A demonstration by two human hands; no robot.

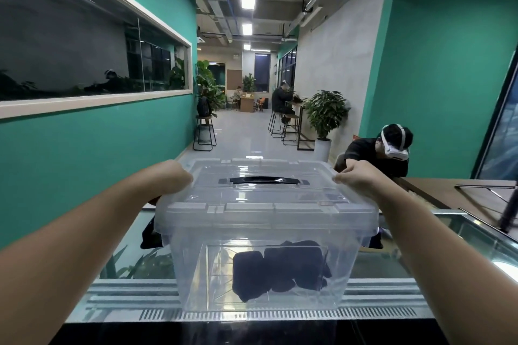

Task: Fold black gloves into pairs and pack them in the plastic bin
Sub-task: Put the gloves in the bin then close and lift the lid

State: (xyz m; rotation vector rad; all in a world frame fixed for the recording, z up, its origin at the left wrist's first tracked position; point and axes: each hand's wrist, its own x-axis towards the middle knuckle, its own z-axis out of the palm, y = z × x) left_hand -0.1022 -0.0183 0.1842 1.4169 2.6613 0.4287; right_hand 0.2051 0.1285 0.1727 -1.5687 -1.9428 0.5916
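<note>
A clear plastic bin stands on a glass-topped surface in front of me, with its clear lid on top; the lid has a black handle. Folded black gloves lie on the bin's floor, seen through the wall. My left hand grips the lid's far left corner. My right hand grips the far right corner. Both forearms reach along the bin's sides.
The glass surface has a metal rail with a slotted strip along its near edge. A wooden counter lies at the right, where a person in a white headset leans. Green walls flank a corridor with stools and plants.
</note>
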